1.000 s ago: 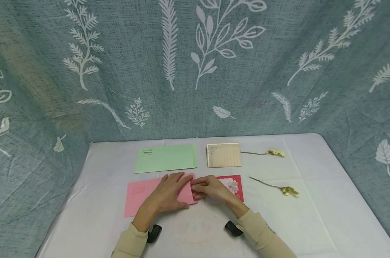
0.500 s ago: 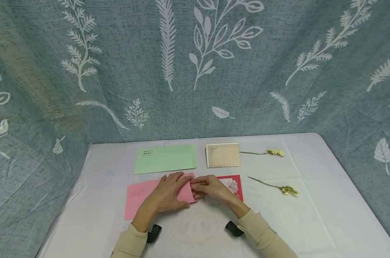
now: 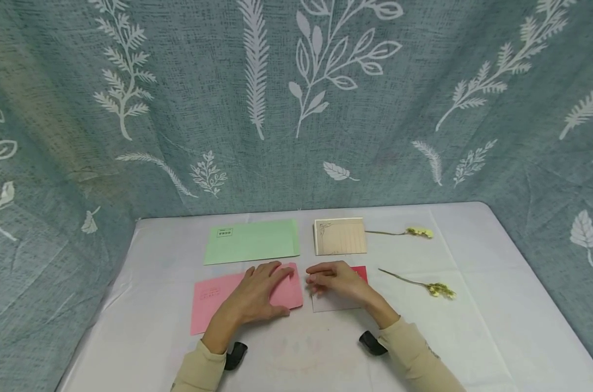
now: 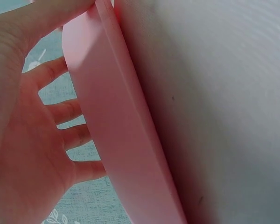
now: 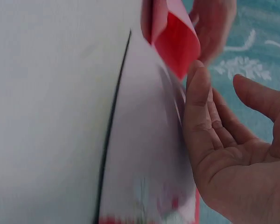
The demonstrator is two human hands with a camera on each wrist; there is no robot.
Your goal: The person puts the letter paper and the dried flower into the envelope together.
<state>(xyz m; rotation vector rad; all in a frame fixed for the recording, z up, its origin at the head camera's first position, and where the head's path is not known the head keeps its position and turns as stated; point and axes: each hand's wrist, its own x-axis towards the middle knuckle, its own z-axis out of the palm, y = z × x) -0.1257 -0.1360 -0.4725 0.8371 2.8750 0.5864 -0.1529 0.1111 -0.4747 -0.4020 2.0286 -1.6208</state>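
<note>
Left hand (image 3: 257,295) gripping, right hand (image 3: 339,281) free

Thumb and fingers of the left hand hold a rectangular pink paper envelope (image 3: 288,291) by opposite long edges on the white cloth (image 3: 296,356), its mouth gaping. Just right of the envelope, the right hand, fingers loosely extended, grasps nothing above a red-and-white floral card (image 3: 342,304). Beyond the envelope lies a pale green paper envelope (image 3: 253,243).

table (image 3: 414,337) (white-covered) | green envelope (image 3: 252,242) | pink envelope (image 3: 215,299) | red-edged card (image 3: 339,302) | lined card (image 3: 341,236) | sprigs (image 3: 419,232)

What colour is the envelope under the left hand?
Pink; the envelope shows best in the head view.
</note>
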